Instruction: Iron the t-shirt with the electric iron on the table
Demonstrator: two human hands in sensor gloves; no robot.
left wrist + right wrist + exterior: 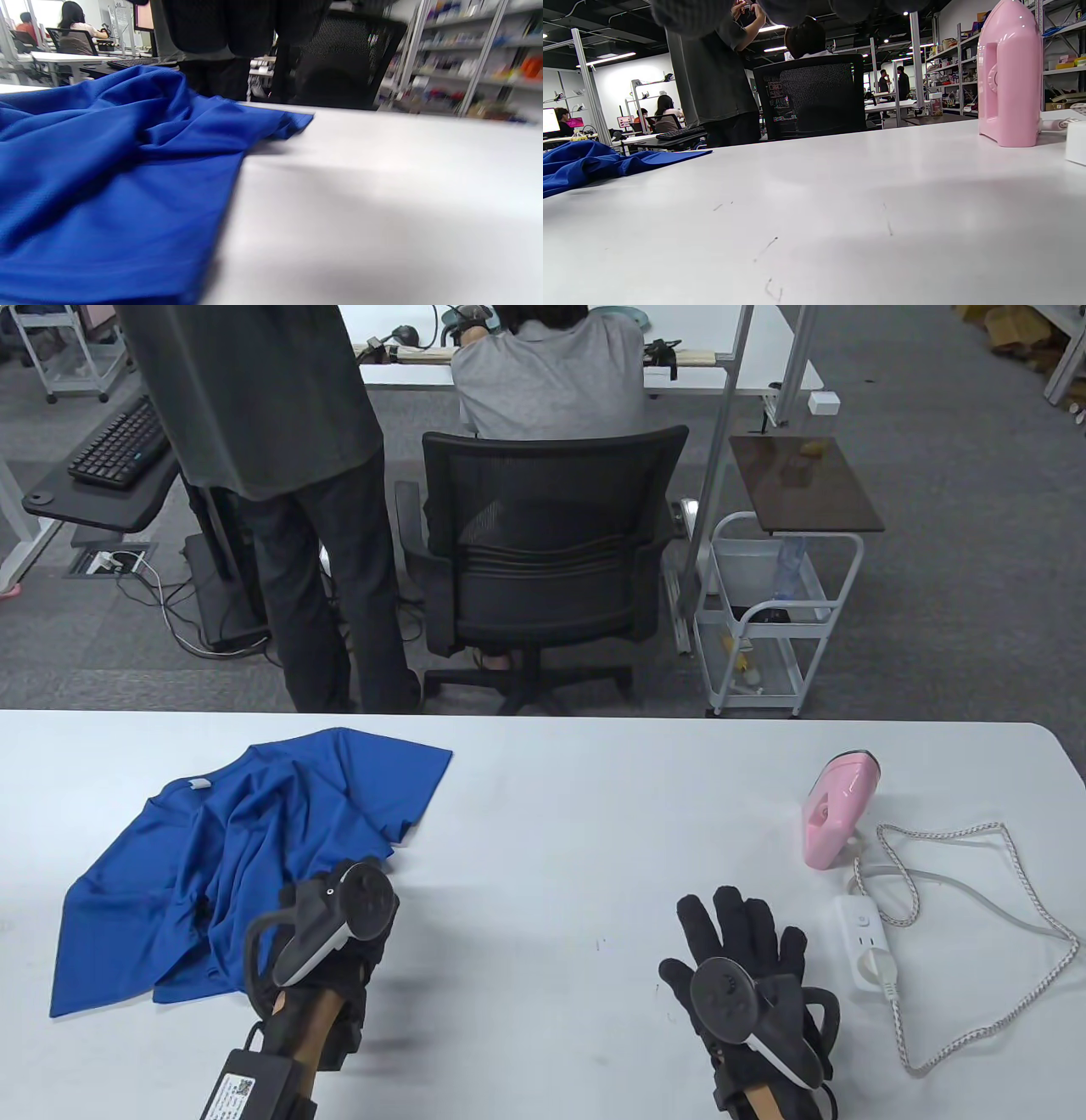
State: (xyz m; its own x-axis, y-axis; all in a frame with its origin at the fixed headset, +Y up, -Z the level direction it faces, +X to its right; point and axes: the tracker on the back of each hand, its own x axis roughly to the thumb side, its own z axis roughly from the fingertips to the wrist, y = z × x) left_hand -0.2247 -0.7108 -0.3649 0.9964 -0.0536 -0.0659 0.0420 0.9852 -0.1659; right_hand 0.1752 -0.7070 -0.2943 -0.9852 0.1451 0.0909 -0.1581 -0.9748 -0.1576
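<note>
Both hands are seen over the table. Left hand (339, 937) fingers are hidden by its tracker (335, 920) beside the t-shirt (246, 857), so can't tell; right hand (747, 959) is spread flat.

Overhead, angled down across white table (577, 814). Left wrist: low, close against blue t-shirt (106, 190). Right wrist: tabletop level, facing outward, sharing shirt and pink iron (1009, 76).
</note>
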